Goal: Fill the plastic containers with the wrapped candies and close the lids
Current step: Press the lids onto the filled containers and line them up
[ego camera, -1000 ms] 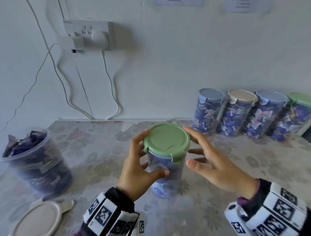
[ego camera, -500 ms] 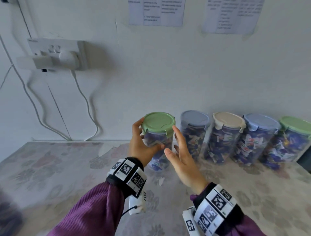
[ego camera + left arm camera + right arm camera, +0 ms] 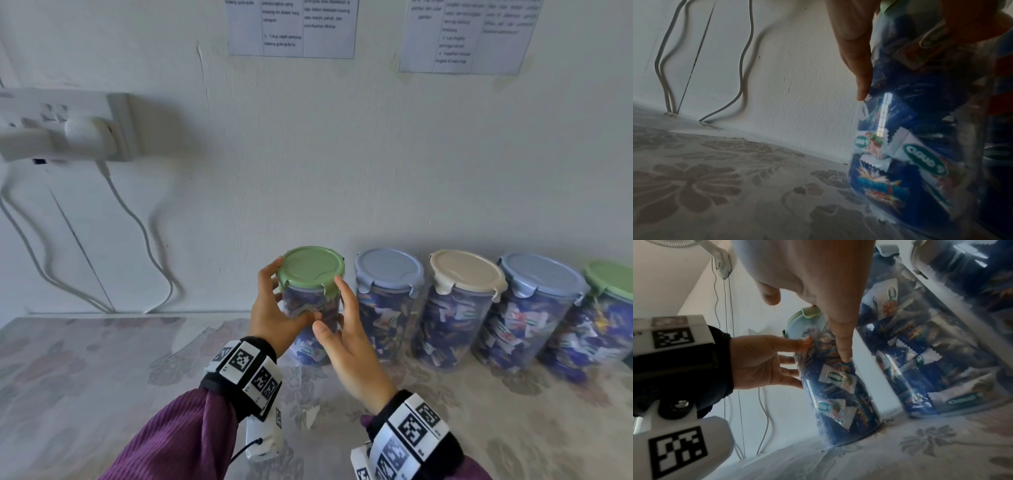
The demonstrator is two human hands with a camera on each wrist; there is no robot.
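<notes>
While left hand [image 3: 274,317] fingers wrap it, the clear container [image 3: 313,329] shows blue-wrapped candies under its shut green lid [image 3: 310,270]. Right hand [image 3: 349,346] fingers lie straight against its side, holding nothing.

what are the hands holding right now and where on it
The left hand grips the green-lidded container around its clear upper body, just below the lid. The right hand rests open against its side.

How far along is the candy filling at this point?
Done: four lidded containers full of candies line the wall. In hand: a fifth, the green-lidded container, filled and closed; the left hand grips it, the right hand rests open against it. Left: releasing it beside the row; nothing else unfilled shows.
</notes>
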